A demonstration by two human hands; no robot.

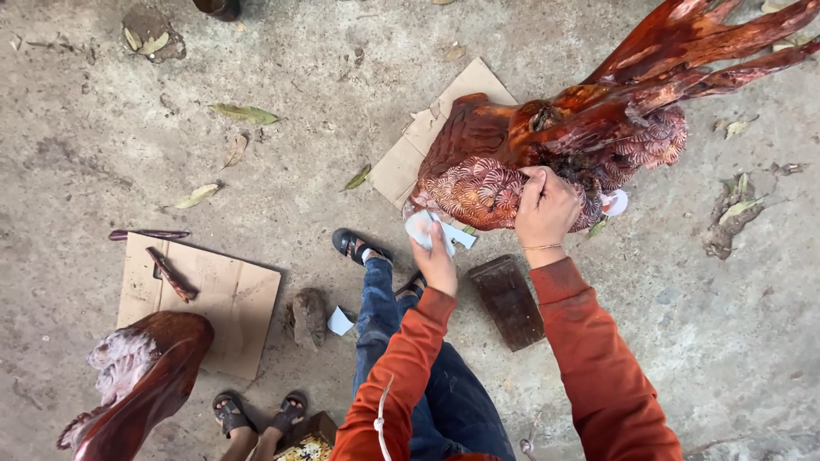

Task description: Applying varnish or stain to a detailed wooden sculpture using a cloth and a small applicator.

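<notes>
— What have you got in each hand?

— My left hand (437, 263) has its grip pinched on a small white folded sheet (424, 227), held against the underside of the red-brown carved wooden bird (512, 162). My right hand (545, 209) lies on the bird's body, fingers curled and pressed onto the carved feathers; whether that grip closes round anything, I cannot tell.

— Where does the carving sit?

— On the concrete floor (299, 102) ahead of me, partly over a piece of flat cardboard (427, 128). Its long tail feathers sweep up to the upper right.

— And around you?

— A dark wooden block (508, 300) lies on the floor just beside my right forearm. My leg in blue jeans stretches forward, the black sandal (354, 245) near the bird. To my left a second cardboard sheet (231, 299) carries a thin carved piece of wood (171, 273), and another carved figure (141, 376) stands at its near corner. Someone else's sandalled feet (260, 414) show at the bottom edge. Dry leaves (243, 113) are scattered over the floor.
</notes>
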